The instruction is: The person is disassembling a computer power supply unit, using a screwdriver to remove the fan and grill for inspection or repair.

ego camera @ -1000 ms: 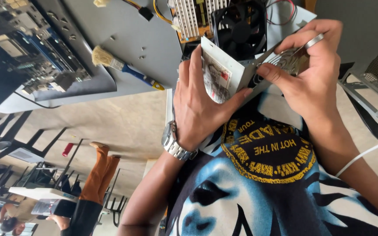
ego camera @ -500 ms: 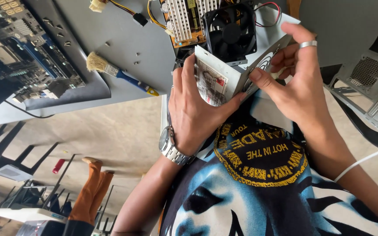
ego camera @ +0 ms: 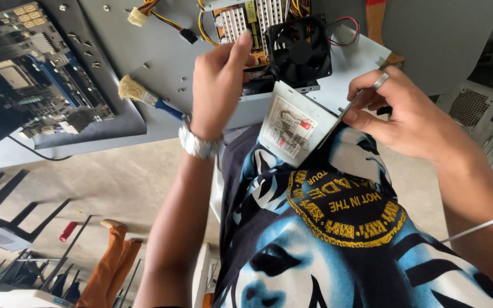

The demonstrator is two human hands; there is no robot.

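1. A green computer circuit board with blue slots (ego camera: 35,85) is lying at the far left on a grey metal tray (ego camera: 124,122), well apart from both hands.
2. A small paintbrush with pale bristles and a blue handle (ego camera: 146,98) is resting on the grey counter (ego camera: 161,51), just left of the left wrist.
3. A yellow and black cable bundle with a cream plug (ego camera: 158,17) is lying on the counter above the brush.
4. The left hand (ego camera: 218,85), with a silver metal wristwatch (ego camera: 196,142) on its wrist, is reaching into the open grey metal power supply box (ego camera: 315,85); its fingertips are touching the parts beside the square black cooling fan (ego camera: 299,51). I cannot tell whether it is grasping anything.
5. The fan is standing inside the box, next to a tan board with pale finned heat sinks (ego camera: 246,23).
6. The flat grey metal cover plate with a white and red label (ego camera: 295,125) is tilting up off the box, near the person's chest.
7. The right hand (ego camera: 406,117), wearing 1 silver ring (ego camera: 380,81), is pinching the right edge of that cover plate between thumb and fingers.
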